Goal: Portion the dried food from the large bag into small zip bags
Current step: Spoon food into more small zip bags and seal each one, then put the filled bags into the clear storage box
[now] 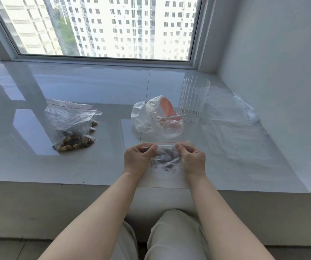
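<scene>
Your left hand (pixel 138 158) and right hand (pixel 192 159) pinch a small clear red-striped zip bag (pixel 167 158) of dark dried food at its seal, while filled clear bags (pixel 72 126) lie piled to the left and the crumpled clear large bag (pixel 151 117) looks nearly empty.

The place looked like a home, a flat high in a city: a wide window (pixel 102 27) showed tall apartment blocks (pixel 132 25), and below it was a glossy tiled windowsill (pixel 75 81) between plain white walls (pixel 273 53).
</scene>
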